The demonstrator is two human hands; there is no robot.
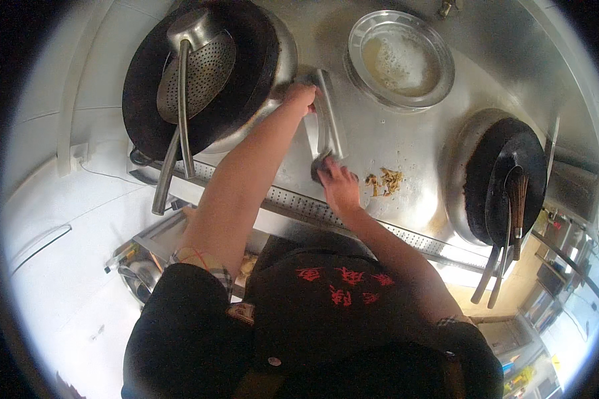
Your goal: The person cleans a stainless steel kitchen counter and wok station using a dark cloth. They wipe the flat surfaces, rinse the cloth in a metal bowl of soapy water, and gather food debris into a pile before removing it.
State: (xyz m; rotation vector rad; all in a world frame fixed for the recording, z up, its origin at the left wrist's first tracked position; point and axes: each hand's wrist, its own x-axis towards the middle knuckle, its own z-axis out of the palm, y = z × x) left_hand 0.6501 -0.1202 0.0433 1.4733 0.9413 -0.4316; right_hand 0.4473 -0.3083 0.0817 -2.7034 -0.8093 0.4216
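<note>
On the steel cooktop, my left hand (303, 99) grips a long shiny metal piece (332, 117), whose exact kind I cannot tell, near its far end. My right hand (340, 187) holds a dark scouring pad (322, 167) against the near end of that metal piece. Just right of my right hand, brownish food scraps (390, 181) lie on the steel surface (289, 172). Beyond them stands a round metal basin (442, 55) of cloudy, foamy liquid.
At left a large black wok (249, 60) holds a perforated strainer (204, 75) and a metal ladle (183, 95). At right another wok (479, 164) holds a ladle (508, 224) and a bamboo brush (519, 194), handles over the front edge. A perforated drain strip (299, 203) runs along the front.
</note>
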